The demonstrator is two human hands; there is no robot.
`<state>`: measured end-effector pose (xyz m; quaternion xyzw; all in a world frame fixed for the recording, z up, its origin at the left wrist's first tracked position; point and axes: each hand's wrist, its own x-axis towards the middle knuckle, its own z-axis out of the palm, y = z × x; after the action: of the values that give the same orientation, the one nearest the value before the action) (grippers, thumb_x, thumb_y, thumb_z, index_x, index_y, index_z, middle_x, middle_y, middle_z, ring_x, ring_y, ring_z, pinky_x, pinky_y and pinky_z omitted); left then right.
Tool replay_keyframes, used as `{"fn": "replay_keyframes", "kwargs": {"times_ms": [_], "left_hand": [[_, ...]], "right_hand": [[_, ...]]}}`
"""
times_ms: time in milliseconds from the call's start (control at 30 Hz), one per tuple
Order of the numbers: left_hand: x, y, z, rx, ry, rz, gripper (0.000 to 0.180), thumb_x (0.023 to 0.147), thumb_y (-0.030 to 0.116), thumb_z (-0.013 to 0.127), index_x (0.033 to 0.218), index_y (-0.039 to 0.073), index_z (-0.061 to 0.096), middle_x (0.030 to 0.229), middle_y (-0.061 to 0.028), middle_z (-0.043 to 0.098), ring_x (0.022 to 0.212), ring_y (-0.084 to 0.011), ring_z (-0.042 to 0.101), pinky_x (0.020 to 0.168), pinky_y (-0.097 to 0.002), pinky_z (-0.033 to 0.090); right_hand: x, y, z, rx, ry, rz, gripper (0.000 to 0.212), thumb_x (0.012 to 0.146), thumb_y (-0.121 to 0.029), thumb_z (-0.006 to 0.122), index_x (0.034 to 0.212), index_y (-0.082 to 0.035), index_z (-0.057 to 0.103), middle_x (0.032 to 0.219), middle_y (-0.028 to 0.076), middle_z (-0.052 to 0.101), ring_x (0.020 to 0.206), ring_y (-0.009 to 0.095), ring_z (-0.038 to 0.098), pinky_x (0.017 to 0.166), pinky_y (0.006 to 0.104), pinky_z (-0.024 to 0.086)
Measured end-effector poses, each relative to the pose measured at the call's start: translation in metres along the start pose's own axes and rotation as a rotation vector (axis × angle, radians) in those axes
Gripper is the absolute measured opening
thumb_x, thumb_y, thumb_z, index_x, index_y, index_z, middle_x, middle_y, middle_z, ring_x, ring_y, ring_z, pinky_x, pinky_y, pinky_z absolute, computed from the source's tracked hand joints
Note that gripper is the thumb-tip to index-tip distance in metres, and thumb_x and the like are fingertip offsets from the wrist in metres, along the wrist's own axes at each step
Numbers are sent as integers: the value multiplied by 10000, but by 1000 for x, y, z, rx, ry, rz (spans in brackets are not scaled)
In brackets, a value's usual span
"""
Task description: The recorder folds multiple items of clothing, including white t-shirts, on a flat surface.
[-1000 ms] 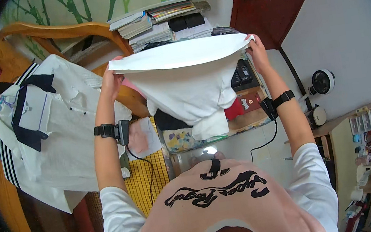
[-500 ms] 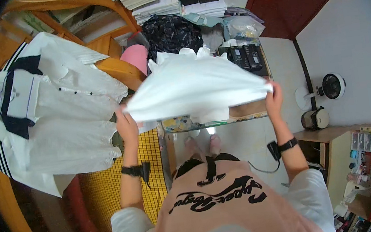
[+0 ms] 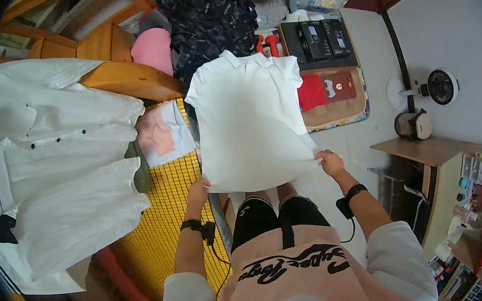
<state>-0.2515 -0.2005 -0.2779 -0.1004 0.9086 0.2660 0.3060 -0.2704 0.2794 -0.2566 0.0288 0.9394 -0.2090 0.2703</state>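
A white short-sleeved polo shirt [image 3: 253, 125] is spread out in front of me, its collar at the far end and its hem toward me. My left hand [image 3: 198, 192] is closed on the hem's left corner. At the opposite corner my right hand [image 3: 331, 162] pinches the fabric between its fingers. The hem is pulled fairly straight between both hands and hangs over the near edge of what lies beneath. The shirt hides most of the surface under it.
White garments [image 3: 68, 165] with dark trim lie at left, beside a folded pink and white cloth [image 3: 158, 133] on a yellow grid mat [image 3: 179, 185]. Behind the shirt is a black patterned bag [image 3: 207, 19]. Black boxes [image 3: 323, 39] and a red cloth [image 3: 310, 92] are at right.
Both hands have drawn the hem toward me and lowered it. The shirt, blurred and billowing before, now lies stretched out, collar and sleeves showing. My view has tilted nearer.
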Motion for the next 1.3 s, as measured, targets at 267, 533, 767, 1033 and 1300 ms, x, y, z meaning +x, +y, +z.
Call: {"fn": "replay_keyframes", "kwargs": {"times_ms": [267,533,767,1033,1300], "left_hand": [[41,-20,-3,70,-220,-149,400,795,326,555,1076,42,542,1040,-172,577,1001,-321,533,858,-395,420],[158,44,-56,-195,120,65,270,821,182,498,1036,19,511,993,-196,564,945,-343,537,832,-396,420],[266,104,-93,36,627,455,620,764,252,638,1247,-8,349,1168,-211,466,1086,-355,445,934,-372,353],[329,74,-82,19,528,53,556,761,269,652,1218,53,422,839,-127,610,713,-261,592,678,-354,462],[331,84,-82,180,579,104,550,687,145,610,1207,88,442,947,-138,517,887,-296,544,773,-380,441]], "right_hand": [[3,-9,30,-175,-377,16,441,784,-291,565,1192,-167,454,1162,193,453,1035,375,483,900,401,411],[121,-31,-7,117,-68,72,410,807,-272,532,1159,-74,462,1078,208,526,1032,341,496,881,421,400],[257,2,-34,426,428,189,400,865,-298,492,1143,-12,463,1091,188,547,1016,322,527,859,375,406],[317,-9,-20,1392,-66,554,491,834,-414,544,1204,-98,475,1191,36,510,1097,165,449,899,350,351],[306,0,-13,1459,283,270,324,834,-197,600,1104,-43,507,1022,26,585,900,132,535,797,263,410]]}}
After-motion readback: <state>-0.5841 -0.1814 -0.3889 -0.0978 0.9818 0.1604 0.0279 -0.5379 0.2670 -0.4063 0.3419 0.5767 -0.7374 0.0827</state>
